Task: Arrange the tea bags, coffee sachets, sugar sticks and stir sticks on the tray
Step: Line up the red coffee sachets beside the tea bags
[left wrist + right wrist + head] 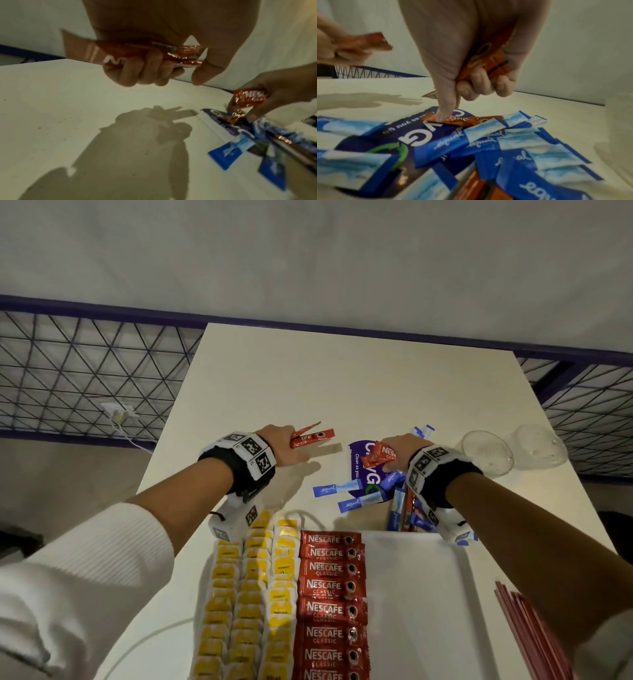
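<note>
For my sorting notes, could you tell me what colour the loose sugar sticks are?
Blue and white sugar sticks, clearest in the right wrist view.

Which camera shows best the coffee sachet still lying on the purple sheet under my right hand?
The right wrist view: the coffee sachet lies close and unobstructed on the purple sheet, with the right hand touching it with a fingertip. The left wrist view shows it small and blurred. In the head view the sachets held in that hand hide it.
</note>
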{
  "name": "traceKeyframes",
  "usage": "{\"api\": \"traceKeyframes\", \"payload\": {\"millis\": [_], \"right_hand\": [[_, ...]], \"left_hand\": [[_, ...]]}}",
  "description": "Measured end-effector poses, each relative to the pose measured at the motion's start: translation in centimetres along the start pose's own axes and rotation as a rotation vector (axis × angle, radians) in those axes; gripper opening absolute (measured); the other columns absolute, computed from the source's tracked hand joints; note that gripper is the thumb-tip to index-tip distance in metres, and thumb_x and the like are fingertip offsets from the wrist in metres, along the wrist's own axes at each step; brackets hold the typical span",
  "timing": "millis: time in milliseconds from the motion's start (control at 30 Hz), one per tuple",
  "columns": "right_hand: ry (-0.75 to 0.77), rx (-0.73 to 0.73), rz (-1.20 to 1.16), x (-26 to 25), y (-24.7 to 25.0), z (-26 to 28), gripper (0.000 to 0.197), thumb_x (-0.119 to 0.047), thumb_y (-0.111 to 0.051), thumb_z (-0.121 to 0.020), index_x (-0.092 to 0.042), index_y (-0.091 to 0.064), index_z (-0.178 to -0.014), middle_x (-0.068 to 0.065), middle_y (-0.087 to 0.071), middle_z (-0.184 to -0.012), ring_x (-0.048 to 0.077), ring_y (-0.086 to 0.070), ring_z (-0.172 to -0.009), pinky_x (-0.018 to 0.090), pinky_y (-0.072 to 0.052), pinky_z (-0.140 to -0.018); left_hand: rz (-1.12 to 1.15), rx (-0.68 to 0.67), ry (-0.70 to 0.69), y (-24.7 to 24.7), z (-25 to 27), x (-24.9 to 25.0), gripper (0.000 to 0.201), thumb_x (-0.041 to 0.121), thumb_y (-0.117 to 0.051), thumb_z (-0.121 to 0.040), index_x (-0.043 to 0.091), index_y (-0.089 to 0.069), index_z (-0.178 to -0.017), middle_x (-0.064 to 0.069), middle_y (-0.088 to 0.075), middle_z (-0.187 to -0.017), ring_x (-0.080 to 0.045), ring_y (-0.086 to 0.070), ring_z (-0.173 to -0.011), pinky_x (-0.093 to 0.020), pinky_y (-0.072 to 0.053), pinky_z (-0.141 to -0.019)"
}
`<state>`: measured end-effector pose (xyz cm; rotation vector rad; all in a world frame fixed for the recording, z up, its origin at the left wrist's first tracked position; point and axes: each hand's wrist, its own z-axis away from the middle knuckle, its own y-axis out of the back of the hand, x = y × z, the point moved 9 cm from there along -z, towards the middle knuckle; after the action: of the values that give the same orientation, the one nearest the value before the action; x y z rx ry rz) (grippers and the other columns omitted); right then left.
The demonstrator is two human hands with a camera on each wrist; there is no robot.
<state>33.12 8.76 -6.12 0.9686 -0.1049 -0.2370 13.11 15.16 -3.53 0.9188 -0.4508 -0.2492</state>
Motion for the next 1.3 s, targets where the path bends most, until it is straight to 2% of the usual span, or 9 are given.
{"api": "traceKeyframes", "payload": {"millis": [200,333,467,533,633,767,900,1133,1300], "right_hand": [[-0.014,0.02,-0.007,0.2,-0.9,-0.5,0.041,-0.03,-0.057,-0.09,-0.009,-0.05,-0.124,0.012,-0.056,-0.127,0.03,-0.055,-0.113,0.034,-0.043,-0.09],[-0.037,0.163,-0.273,0.0,1.3,1.1,0.039,-0.037,-0.048,-0.094,-0.007,-0.054,-0.119,0.012,-0.059,-0.12,0.03,-0.056,-0.107,0.031,-0.042,-0.084],[0.05,0.292,-0.889,-1.7,2.7,5.1,0.022,-0.028,-0.06,-0.088,-0.021,-0.051,-0.069,0.0,-0.056,-0.07,0.011,-0.052,-0.057,0.019,-0.037,-0.055],[0.091,0.278,-1.168,-3.4,1.9,7.4,0.027,-0.02,-0.062,-0.086,-0.021,-0.049,-0.063,-0.006,-0.053,-0.055,0.004,-0.048,-0.044,0.017,-0.036,-0.049],[0.134,0.23,-1.415,-5.3,0.2,9.7,0.029,-0.016,-0.061,-0.087,-0.017,-0.048,-0.062,-0.002,-0.051,-0.051,0.01,-0.045,-0.045,0.02,-0.035,-0.05],[0.183,0.048,-1.642,-5.7,-2.5,11.5,0.031,-0.014,-0.059,-0.09,-0.016,-0.042,-0.064,-0.001,-0.034,-0.048,0.009,-0.031,-0.036,0.018,-0.028,-0.038],[0.137,0.054,-1.63,-3.5,-3.7,12.8,0.024,-0.011,-0.054,-0.092,-0.014,-0.045,-0.07,0.002,-0.038,-0.053,0.009,-0.034,-0.036,0.017,-0.029,-0.037],[-0.326,0.18,-0.721,4.4,-6.8,10.7,0.036,-0.021,-0.047,-0.093,-0.013,-0.038,-0.06,0.013,-0.05,-0.084,0.027,-0.05,-0.077,0.026,-0.034,-0.053],[-0.362,0.151,-0.604,5.2,-7.7,9.9,0.029,-0.026,-0.048,-0.094,-0.001,-0.059,-0.104,0.017,-0.06,-0.11,0.032,-0.059,-0.102,0.034,-0.045,-0.079]], "left_hand": [[0.065,0.072,-0.004,1.6,1.9,2.1,0.037,0.047,-0.034,-0.097,0.016,-0.053,-0.09,-0.007,-0.052,-0.085,-0.023,-0.048,-0.082,-0.026,-0.034,-0.07],[0.228,0.13,0.001,2.1,2.9,2.8,0.037,0.041,-0.036,-0.098,0.013,-0.059,-0.101,-0.002,-0.05,-0.075,-0.019,-0.048,-0.069,-0.027,-0.034,-0.057],[0.634,0.121,0.018,0.8,3.1,4.2,0.035,0.043,-0.044,-0.095,0.011,-0.049,-0.109,0.001,-0.037,-0.063,-0.013,-0.032,-0.049,-0.021,-0.027,-0.044],[0.873,0.055,0.051,-0.7,3.6,5.6,0.04,0.049,-0.046,-0.091,0.012,-0.049,-0.105,0.0,-0.031,-0.06,-0.011,-0.025,-0.043,-0.016,-0.023,-0.039],[0.908,0.028,0.005,-1.9,4.0,7.9,0.041,0.052,-0.044,-0.091,0.012,-0.051,-0.097,0.0,-0.039,-0.057,-0.009,-0.031,-0.036,-0.018,-0.026,-0.042],[0.826,0.039,-0.072,-2.8,4.2,8.7,0.05,0.052,-0.041,-0.092,0.006,-0.057,-0.099,-0.005,-0.055,-0.066,-0.019,-0.05,-0.054,-0.028,-0.042,-0.058],[0.905,0.011,-0.091,-4.0,5.9,9.9,0.038,0.028,-0.038,-0.1,0.012,-0.045,-0.065,0.007,-0.048,-0.036,-0.002,-0.045,-0.033,-0.019,-0.04,-0.047],[1.01,-0.054,-0.098,-5.3,7.5,10.4,0.016,0.022,-0.039,-0.1,0.015,-0.047,-0.087,0.0,-0.064,-0.048,-0.011,-0.061,-0.041,-0.021,-0.05,-0.04],[1.004,-0.046,-0.058,-5.2,7.6,9.6,0.022,0.027,-0.038,-0.1,0.016,-0.037,-0.08,-0.004,-0.045,-0.056,-0.011,-0.043,-0.031,-0.019,-0.038,-0.035]]}}
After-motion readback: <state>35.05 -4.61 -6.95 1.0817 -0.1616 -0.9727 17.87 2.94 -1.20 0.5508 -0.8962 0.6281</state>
